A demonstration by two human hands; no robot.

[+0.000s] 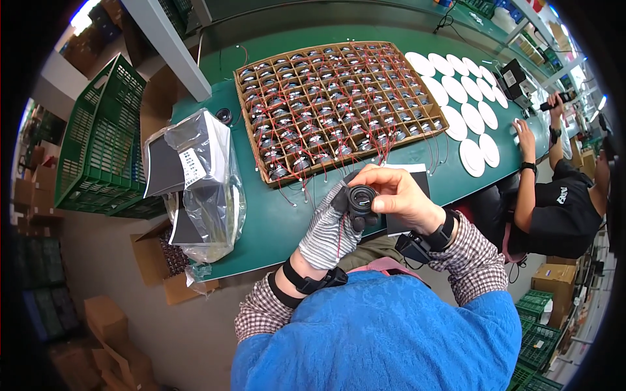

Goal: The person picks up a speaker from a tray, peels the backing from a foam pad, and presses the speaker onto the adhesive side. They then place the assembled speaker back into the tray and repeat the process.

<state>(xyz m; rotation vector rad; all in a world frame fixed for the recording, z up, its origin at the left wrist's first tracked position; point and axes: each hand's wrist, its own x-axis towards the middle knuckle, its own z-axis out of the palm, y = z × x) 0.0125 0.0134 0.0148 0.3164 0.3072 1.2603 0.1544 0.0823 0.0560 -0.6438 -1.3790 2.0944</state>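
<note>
In front of my body, a small round black speaker [362,197] is held between both hands. My left hand [331,228], in a striped grey-and-white glove with dark fingertips, is closed round its underside. My bare right hand [405,199] pinches its rim from the right with thumb and fingers. A thin red wire runs down across the left glove. Just beyond my hands lies a divided cardboard tray [264,177], its cells filled with small speakers trailing red wires. Under my right hand, a sheet of white and black paper [417,174] lies on the green table [297,231].
To the left sits a clear plastic bag [225,228] of black sheets, beside a green crate [98,143]. White discs [471,158] cover the table's right side. A co-worker's hand [525,140] rests near them. A metal post [173,49] rises at the back left.
</note>
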